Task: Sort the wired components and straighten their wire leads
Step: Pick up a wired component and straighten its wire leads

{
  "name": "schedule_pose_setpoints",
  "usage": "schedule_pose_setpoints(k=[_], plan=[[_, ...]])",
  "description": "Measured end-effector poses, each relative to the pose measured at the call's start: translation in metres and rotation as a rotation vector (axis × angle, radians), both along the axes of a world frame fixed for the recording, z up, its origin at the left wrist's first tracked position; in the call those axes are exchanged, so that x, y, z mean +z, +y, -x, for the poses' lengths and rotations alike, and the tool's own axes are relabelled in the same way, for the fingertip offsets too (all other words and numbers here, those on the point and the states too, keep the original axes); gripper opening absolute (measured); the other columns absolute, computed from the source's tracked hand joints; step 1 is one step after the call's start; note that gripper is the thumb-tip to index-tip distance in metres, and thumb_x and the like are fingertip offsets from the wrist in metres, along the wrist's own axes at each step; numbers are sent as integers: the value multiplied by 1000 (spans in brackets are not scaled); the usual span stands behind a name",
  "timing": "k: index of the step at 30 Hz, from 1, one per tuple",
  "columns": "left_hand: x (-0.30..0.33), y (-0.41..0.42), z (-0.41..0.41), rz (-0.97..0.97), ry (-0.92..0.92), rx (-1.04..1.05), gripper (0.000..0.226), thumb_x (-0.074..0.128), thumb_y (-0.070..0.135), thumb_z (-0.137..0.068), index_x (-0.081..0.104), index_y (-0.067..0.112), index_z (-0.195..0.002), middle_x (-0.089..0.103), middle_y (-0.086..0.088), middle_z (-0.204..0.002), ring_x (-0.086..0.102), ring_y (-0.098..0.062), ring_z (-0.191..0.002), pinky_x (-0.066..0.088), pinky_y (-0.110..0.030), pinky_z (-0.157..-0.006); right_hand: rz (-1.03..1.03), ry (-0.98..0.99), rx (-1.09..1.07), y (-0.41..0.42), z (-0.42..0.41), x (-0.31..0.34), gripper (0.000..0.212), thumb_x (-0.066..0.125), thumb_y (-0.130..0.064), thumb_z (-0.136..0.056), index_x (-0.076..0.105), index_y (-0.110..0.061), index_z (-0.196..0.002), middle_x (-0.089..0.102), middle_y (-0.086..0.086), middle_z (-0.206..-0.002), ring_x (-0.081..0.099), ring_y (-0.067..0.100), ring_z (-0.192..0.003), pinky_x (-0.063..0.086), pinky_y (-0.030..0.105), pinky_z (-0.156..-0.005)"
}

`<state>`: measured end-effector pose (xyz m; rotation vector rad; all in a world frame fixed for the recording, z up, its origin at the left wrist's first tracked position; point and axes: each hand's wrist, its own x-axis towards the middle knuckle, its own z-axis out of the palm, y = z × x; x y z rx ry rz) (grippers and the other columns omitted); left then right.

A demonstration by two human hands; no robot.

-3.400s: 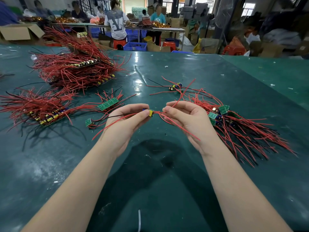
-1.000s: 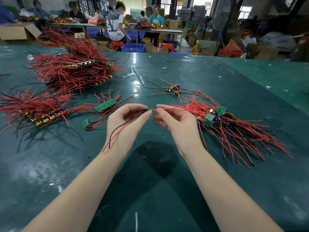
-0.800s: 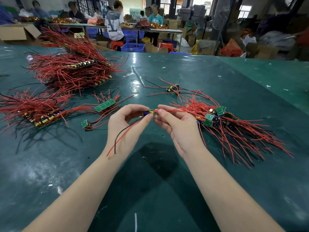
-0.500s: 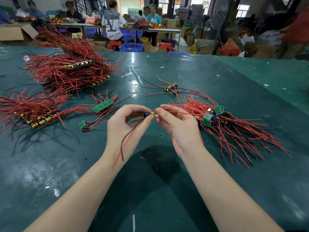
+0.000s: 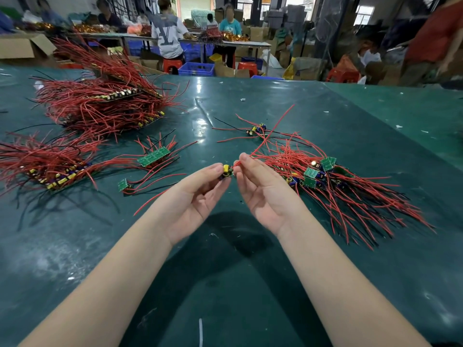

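Between hands: component (image 5: 227,170), leads pinched.

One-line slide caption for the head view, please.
Left hand holds a small wired component while right hand pinches its red lead.

My one head-worn camera looks forward and down, close over my left hand (image 5: 193,194) and right hand (image 5: 263,194), the glossy dark-green table sheet (image 5: 225,284) beneath them.

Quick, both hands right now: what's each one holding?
Left hand: pinching the small yellow component at its fingertips.
Right hand: pinching that component's red wire lead.
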<state>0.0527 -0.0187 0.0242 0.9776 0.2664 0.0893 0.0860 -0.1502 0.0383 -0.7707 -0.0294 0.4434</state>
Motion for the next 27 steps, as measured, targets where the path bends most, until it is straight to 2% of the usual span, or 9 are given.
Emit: schedule_pose_setpoints(k=[2,4,7,11,14,18,21,27], plan=[[4,3,5,162,-29,-21,10,64,6,-79,67,3,-88,71,-6,-82,70,-10,-73,56,-17,-70,-3,-17,-14,0,0,-1,5,73,-7,-68,69,-6,-70,72,9,-71,69,13,-61,54,16,-55],[5,4,7,253,-51,-40,10,68,1,-66,72,-1,-75,72,-12,-76,71,-14,-69,57,-18,-63,17,-34,-38,-1,-1,-3,13,73,-7,-71,64,-4,-80,72,10,-72,70,13,-61,54,17,-55],[3,4,6,199,-92,-32,10,69,0,-62,75,-1,-70,72,-13,-76,72,-16,-69,56,-18,-62,53,-38,-55,-2,-2,-3,5,68,-8,-84,65,-4,-83,73,9,-73,69,13,-61,54,16,-55],[4,4,6,182,-84,-5,14,70,0,-60,75,-1,-73,72,-13,-77,72,-16,-70,56,-18,-62,58,6,-38,-3,-3,-2,6,67,-10,-86,68,-6,-81,73,10,-75,69,12,-62,54,16,-54],[3,3,7,116,-108,20,21,70,1,-61,70,-2,-82,72,-12,-77,71,-16,-71,56,-18,-64,83,-20,-38,-6,-4,-2,3,65,-6,-88,64,-3,-88,73,11,-75,70,14,-64,54,16,-57],[5,1,10,15,-153,63,21,70,2,-63,68,0,-83,73,-10,-76,71,-15,-72,56,-19,-68,156,-133,-86,-8,-7,-3,4,63,0,-88,60,0,-91,73,13,-74,71,18,-66,55,19,-59],[4,3,10,-30,-176,77,20,70,1,-66,68,-1,-86,73,-9,-77,71,-15,-74,56,-18,-69,235,-239,-136,-8,-8,-4,6,66,1,-86,61,-2,-84,72,13,-74,71,21,-65,56,21,-60],[-2,5,9,-223,-177,99,12,69,-6,-77,69,3,-85,72,-5,-77,71,-15,-77,56,-20,-74,653,-609,-317,-9,-8,-8,10,69,-3,-86,62,-5,-79,70,14,-70,69,21,-60,56,25,-56]])
